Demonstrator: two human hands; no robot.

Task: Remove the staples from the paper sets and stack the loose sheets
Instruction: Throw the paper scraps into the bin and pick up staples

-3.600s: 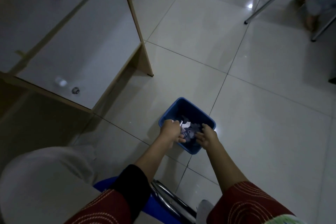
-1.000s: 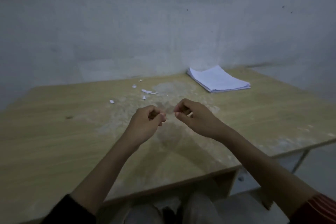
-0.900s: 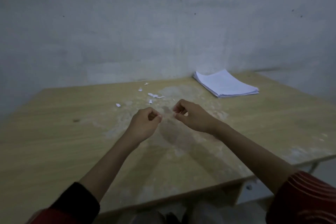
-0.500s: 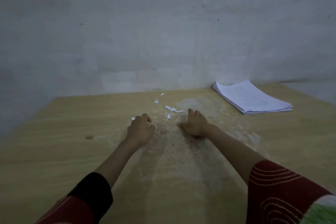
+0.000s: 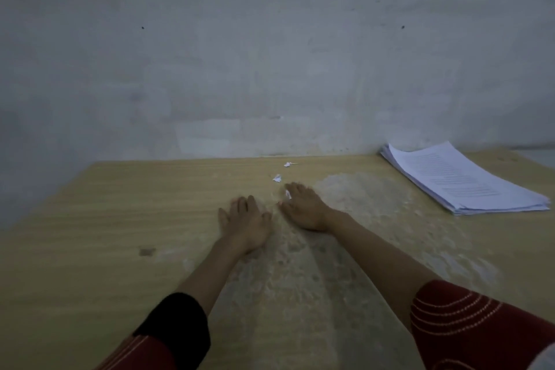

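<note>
Head view: both hands lie flat, palms down, on the bench (image 5: 90, 219). Left hand (image 5: 244, 224) has its grip released, fingers spread, holding nothing. Right hand (image 5: 304, 209) likewise, released and empty, just beside the left.

Paper stack (image 5: 462, 180) sits well to the right of the right hand, against the wall (image 5: 270, 54), edges fanned a bit. Can't tell from here whether any set in it is stapled.

Small paper scraps (image 5: 277, 178) lie just beyond the right hand's fingertips (image 5: 295, 188); one bit is touching them, another lies nearer the wall.

Judgement: the stapling job looks mostly done; the hands look set to sweep the leftovers.

Risks:
- A flat-palm sweep could push scraps toward the wall or off the bench edge.
- Any loose staples among the scraps could prick a palm; light is too dim to spot them.
- A wide right-arm swing could knock the fanned stack.
</note>
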